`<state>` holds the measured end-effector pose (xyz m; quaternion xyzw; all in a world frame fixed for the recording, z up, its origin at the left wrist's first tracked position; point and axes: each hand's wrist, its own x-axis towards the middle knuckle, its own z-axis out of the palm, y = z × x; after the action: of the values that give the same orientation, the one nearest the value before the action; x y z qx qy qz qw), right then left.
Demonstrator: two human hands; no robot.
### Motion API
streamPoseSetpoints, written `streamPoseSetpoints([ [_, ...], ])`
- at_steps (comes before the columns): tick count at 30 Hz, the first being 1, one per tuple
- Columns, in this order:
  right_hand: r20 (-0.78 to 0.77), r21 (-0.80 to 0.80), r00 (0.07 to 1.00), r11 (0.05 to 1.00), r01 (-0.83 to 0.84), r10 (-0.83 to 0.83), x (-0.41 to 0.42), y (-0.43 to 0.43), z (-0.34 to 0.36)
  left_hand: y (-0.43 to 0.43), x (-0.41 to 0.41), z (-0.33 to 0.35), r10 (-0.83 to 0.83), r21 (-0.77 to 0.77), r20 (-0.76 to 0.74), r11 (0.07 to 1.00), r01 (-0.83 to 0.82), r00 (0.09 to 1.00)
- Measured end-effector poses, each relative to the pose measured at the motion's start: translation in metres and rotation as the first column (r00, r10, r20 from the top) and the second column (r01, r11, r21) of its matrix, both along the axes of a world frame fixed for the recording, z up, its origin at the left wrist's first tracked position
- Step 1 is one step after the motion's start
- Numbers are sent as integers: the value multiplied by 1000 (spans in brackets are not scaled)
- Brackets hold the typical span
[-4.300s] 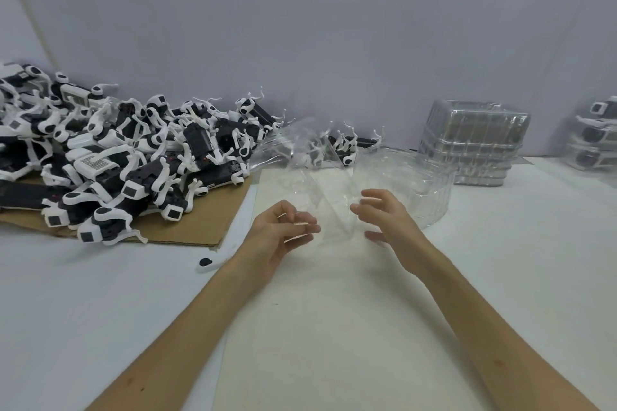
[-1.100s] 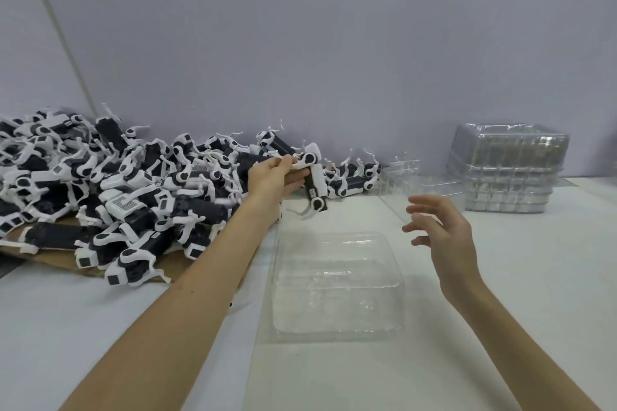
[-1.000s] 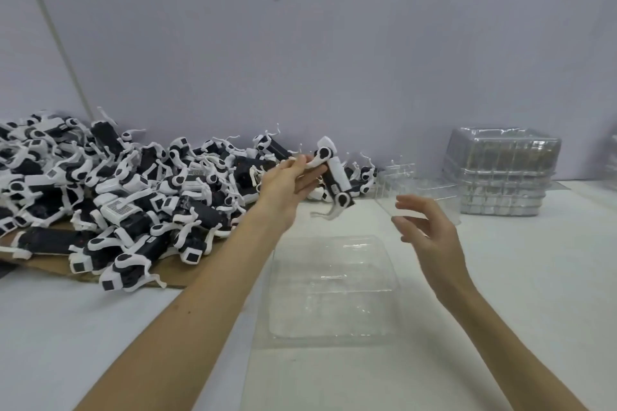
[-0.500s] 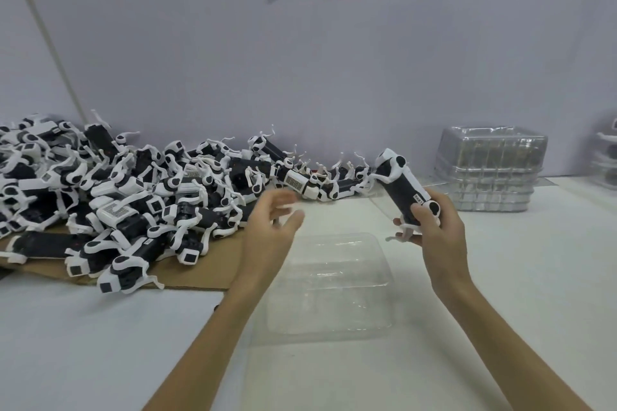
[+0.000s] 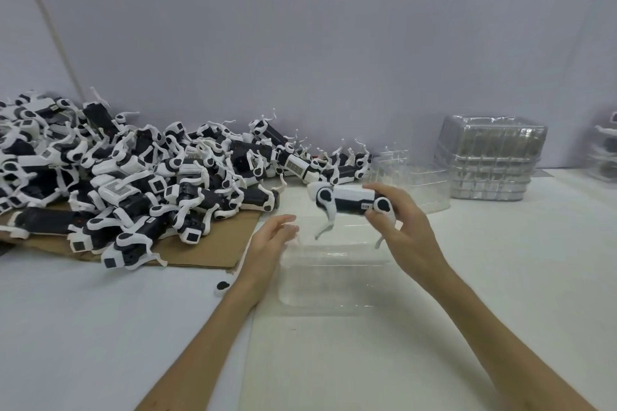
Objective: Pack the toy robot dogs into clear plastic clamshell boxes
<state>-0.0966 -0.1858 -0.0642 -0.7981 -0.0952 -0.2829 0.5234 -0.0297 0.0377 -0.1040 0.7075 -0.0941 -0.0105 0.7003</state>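
So: right hand (image 5: 404, 227) fingers (image 5: 394, 192) gripped toy robot dog (image 5: 347, 198) level above open clamshell box (image 5: 334, 277) mid-surface, likely for drop-in; left hand (image 5: 270, 240) hovered beside box, fingers slack, empty.

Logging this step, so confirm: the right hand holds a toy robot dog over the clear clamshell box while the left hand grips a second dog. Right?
Not quite. In the head view the left hand is open and holds nothing, beside the clamshell box. The right hand does hold a toy robot dog over that box.
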Motion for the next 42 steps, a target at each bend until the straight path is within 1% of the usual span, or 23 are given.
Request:
streamPoseSetpoints([
  [4,-56,-97,997,994,-57,52,0,7,-8,-1,2,-2,11,21,27,1000,-11,1000],
  [9,-108,-211,994,977,-19,-4,3,4,-13,-1,5,-4,18,37,27,999,-19,999],
  [11,-140,-217,990,976,-11,-20,3,2,-13,0,5,-5,19,46,27,999,-20,999],
  [18,-156,-166,987,986,6,-32,5,2,-13,0,5,-4,12,44,32,999,-14,999],
  [19,-166,-179,985,984,16,-46,5,1,-12,0,5,-4,13,46,31,999,-14,999],
  [22,-214,-307,973,951,21,-90,5,-2,-9,0,5,-4,8,48,19,999,-9,1000],
  [29,-299,-416,947,909,-20,-116,8,-4,-9,1,6,-4,-14,57,12,998,13,1000],
  [31,-293,-395,948,919,3,-129,8,-3,-9,1,4,-3,-26,57,11,998,25,1000],
  [34,-219,-356,965,932,61,-147,5,0,-11,2,1,0,-40,71,-14,997,41,999],
  [36,-166,-334,972,937,103,-166,4,0,-10,2,-1,3,-54,107,-51,992,59,997],
  [38,-163,-256,971,958,127,-173,6,-3,-9,1,-3,5,-70,140,-75,987,80,995],
  [40,-255,-105,953,985,139,-162,10,-11,-5,0,-2,5,-39,134,-84,990,50,996],
  [41,-332,-61,929,987,149,-161,12,-18,-5,-1,-3,5,-9,126,-87,992,19,996],
  [42,-424,-58,891,986,154,-164,14,-25,-6,-2,-3,5,23,123,-87,992,-12,996],
])
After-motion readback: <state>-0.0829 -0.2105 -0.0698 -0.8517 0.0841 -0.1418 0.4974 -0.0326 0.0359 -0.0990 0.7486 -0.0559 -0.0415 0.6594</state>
